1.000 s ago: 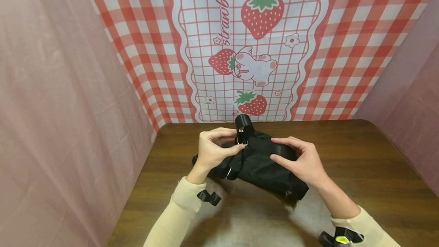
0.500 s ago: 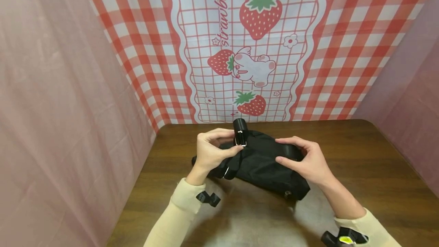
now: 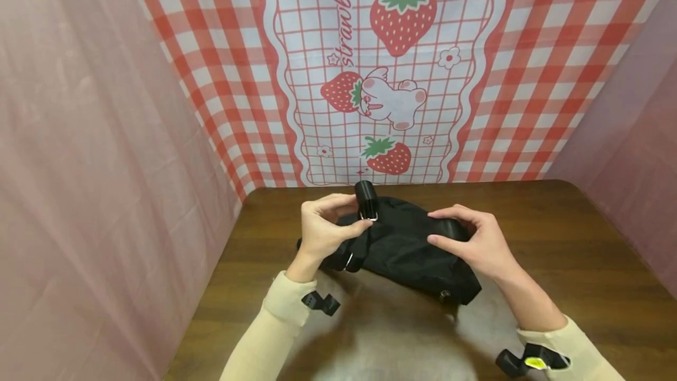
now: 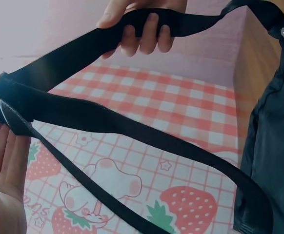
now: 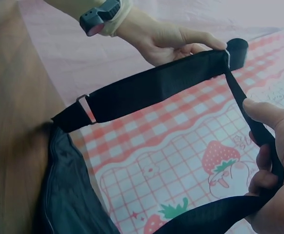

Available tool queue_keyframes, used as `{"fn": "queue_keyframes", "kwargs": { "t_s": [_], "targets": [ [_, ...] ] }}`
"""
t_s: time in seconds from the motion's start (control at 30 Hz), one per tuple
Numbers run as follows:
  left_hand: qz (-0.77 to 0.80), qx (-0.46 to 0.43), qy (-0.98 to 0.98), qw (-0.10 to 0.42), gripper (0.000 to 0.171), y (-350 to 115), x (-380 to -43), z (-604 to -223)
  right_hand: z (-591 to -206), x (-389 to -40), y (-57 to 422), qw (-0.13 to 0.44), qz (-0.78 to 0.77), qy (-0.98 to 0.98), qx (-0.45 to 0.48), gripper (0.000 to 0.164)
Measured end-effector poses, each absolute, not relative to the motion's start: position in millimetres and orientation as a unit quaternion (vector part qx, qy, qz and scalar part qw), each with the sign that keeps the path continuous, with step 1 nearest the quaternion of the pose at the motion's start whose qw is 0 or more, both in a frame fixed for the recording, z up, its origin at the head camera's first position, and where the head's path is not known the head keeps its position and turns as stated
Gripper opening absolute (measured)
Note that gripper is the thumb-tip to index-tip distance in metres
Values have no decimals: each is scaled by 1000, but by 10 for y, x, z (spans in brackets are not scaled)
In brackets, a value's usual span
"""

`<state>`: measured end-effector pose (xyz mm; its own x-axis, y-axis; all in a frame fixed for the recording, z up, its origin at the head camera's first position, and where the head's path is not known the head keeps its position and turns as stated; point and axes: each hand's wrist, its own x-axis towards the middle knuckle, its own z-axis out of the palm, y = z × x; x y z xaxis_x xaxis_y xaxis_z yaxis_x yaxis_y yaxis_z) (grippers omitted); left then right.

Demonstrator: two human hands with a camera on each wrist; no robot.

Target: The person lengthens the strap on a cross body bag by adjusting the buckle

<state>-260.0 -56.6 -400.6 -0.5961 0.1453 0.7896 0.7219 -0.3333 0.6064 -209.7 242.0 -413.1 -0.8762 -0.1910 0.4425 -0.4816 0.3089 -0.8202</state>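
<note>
Forearms (image 3: pixel 264 337) angle in from the near side; left hand (image 3: pixel 324 229) pinches the black strap (image 4: pixel 195 25) at its buckle (image 5: pixel 228 58), right hand (image 3: pixel 480 240) curls round it farther right.

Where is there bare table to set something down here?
The wooden table has a broad bare patch between the right hand and right pink curtain, and a narrower one between the left hand and left pink curtain. The area between the cream sleeves, in front of the black bag, also looks free. Mid-table is crowded: bag, strap and both hands.
</note>
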Motion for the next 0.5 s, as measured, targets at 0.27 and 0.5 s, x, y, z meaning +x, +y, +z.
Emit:
{"fn": "queue_keyframes", "kwargs": {
  "t_s": [0.27, 0.5],
  "targets": [
    [-717, -400, -532, 206, 45, -613, -2620, -3959, -4183, -2095, 2536, 117, 544, -806, 200, 34],
    [-716, -392, -541, 202, 54, -626, -2601, -3968, -4267, -2073, 2650, 107, 535, -810, 214, 38]
  ]
}}
